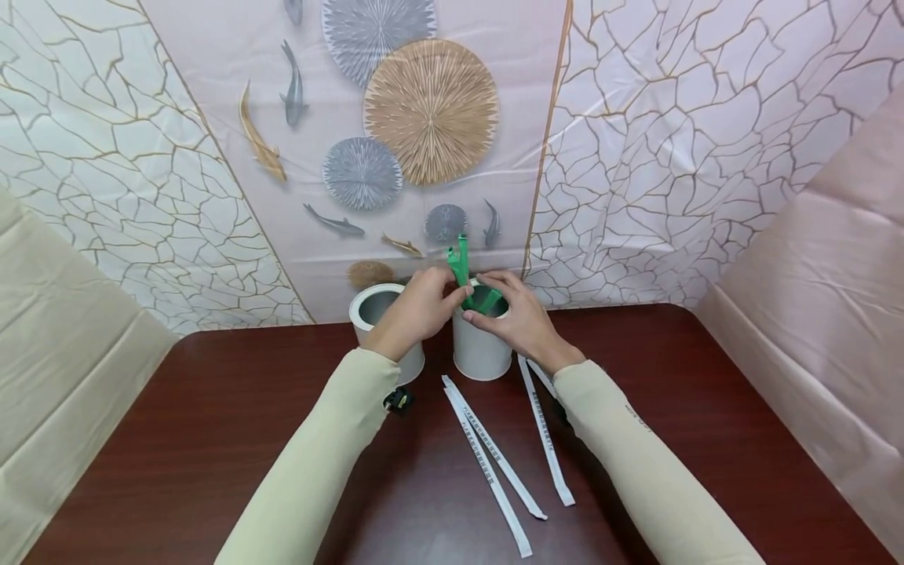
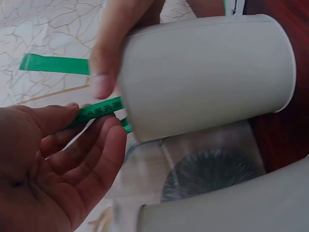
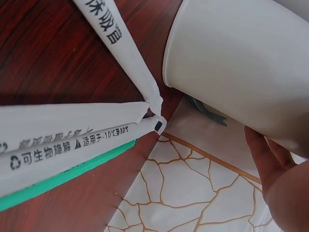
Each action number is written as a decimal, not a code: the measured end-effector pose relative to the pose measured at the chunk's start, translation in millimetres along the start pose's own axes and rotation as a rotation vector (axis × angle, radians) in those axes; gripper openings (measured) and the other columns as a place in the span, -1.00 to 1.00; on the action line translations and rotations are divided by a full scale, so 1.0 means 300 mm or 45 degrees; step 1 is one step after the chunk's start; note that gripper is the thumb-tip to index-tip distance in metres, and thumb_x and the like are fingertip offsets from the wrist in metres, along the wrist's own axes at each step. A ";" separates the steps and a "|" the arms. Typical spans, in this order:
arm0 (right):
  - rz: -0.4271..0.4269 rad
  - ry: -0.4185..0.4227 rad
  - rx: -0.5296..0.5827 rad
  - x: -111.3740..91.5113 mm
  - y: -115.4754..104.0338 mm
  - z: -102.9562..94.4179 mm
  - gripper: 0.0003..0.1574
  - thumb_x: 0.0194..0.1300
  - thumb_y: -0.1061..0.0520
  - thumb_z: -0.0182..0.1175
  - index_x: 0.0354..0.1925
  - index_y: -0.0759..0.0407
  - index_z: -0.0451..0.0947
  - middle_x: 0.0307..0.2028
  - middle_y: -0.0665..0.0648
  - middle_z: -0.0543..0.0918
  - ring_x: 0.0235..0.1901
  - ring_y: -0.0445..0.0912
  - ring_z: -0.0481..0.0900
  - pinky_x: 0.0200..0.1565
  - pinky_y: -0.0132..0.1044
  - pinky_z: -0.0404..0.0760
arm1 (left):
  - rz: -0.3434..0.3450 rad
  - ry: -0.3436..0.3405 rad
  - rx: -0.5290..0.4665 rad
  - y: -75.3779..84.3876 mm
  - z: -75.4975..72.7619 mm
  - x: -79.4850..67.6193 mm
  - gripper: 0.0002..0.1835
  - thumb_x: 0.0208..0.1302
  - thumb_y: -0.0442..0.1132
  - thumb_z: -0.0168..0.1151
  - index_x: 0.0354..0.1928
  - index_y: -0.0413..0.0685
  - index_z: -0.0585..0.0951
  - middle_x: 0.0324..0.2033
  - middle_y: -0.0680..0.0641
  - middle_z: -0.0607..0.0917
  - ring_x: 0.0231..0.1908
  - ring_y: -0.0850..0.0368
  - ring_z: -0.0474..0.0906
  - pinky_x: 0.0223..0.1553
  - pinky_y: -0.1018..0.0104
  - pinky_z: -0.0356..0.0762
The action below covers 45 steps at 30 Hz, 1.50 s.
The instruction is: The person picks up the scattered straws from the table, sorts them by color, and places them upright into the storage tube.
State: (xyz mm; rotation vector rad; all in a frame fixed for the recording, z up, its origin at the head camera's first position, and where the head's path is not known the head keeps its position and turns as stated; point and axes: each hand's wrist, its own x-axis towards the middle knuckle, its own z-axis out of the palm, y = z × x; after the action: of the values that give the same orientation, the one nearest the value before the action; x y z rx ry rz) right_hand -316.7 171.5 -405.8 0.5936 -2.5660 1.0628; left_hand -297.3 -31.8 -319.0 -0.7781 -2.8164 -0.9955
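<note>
In the head view two white cans stand side by side at the back of the table. My left hand (image 1: 420,302) is over the mouth of the right can (image 1: 482,351), pinching a green-wrapped straw (image 2: 99,111) between thumb and fingers. That straw's lower end is inside the can. Another green-wrapped straw (image 2: 57,64) sticks out past the rim in the left wrist view. My right hand (image 1: 523,318) grips this can at its rim, thumb on the near side. In the right wrist view its fingers (image 3: 265,157) touch the can wall.
The left can (image 1: 412,365) stands below my left wrist. Paper-wrapped white straws (image 1: 487,463) lie on the dark red table (image 1: 212,455), with more white straws (image 1: 545,439) by my right forearm. A green-wrapped straw (image 3: 72,170) lies beside these. Patterned cloth (image 1: 636,157) hangs behind.
</note>
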 end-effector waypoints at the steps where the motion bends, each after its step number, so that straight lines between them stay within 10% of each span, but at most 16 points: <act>1: -0.003 0.002 -0.001 0.000 0.002 0.003 -0.03 0.28 -0.33 0.44 0.49 0.05 0.47 0.41 0.02 0.46 0.41 0.03 0.43 0.36 0.11 0.44 | -0.009 -0.010 -0.014 -0.006 0.007 0.002 -0.76 0.60 -0.19 0.19 -0.12 -0.19 0.76 -0.42 -0.08 0.70 -0.52 0.16 0.44 -0.42 0.33 0.42; 11: -0.042 0.010 -0.005 0.004 0.000 0.004 -0.12 0.29 -0.22 0.48 0.43 0.11 0.53 0.40 0.12 0.46 0.36 0.10 0.46 0.30 0.11 0.50 | 0.145 0.160 -0.004 0.050 0.011 0.040 -0.87 0.55 -0.25 0.26 -0.16 -0.17 0.70 -0.26 -0.10 0.80 -0.28 0.09 0.71 -0.30 0.29 0.62; 17: 0.030 -0.007 0.005 -0.003 0.003 0.000 -0.08 0.27 -0.26 0.44 0.46 0.06 0.48 0.40 0.06 0.48 0.31 0.10 0.52 0.24 0.11 0.55 | 0.158 0.007 0.161 0.097 0.029 0.082 -0.83 0.60 -0.28 0.17 -0.21 -0.17 0.66 -0.36 -0.09 0.72 -0.36 0.10 0.59 -0.32 0.28 0.50; 26: -0.083 0.025 0.152 0.003 0.010 0.016 -0.12 0.26 -0.16 0.52 0.46 -0.03 0.50 0.42 0.04 0.50 0.42 0.03 0.43 0.33 0.12 0.45 | 0.129 0.092 -0.084 0.084 -0.031 0.034 -0.75 0.57 -0.25 0.22 0.11 -0.23 0.71 -0.12 -0.12 0.81 -0.11 0.07 0.74 -0.05 0.21 0.69; 37: -0.054 0.050 0.091 0.003 0.002 0.001 -0.06 0.23 -0.20 0.53 0.45 0.12 0.51 0.40 0.09 0.50 0.39 0.11 0.46 0.27 0.16 0.49 | 0.255 0.253 -0.184 -0.095 -0.237 -0.131 -0.76 0.47 -0.19 0.36 0.03 -0.18 0.74 -0.12 -0.09 0.79 -0.11 0.04 0.73 0.02 0.08 0.70; 45: -0.043 0.004 0.098 -0.001 0.005 -0.002 -0.06 0.28 -0.17 0.51 0.49 0.12 0.47 0.43 0.13 0.46 0.45 0.13 0.40 0.35 0.21 0.43 | 0.123 0.333 -0.169 -0.301 -0.159 -0.197 -0.50 0.43 -0.10 0.41 0.28 -0.20 0.60 0.17 -0.17 0.71 0.19 -0.15 0.65 0.33 -0.07 0.47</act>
State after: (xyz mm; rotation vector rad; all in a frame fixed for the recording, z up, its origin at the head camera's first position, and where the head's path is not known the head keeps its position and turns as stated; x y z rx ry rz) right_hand -317.1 172.9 -406.4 0.6515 -2.5128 1.1545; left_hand -294.3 -146.7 -345.5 -0.7285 -2.4903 -1.1829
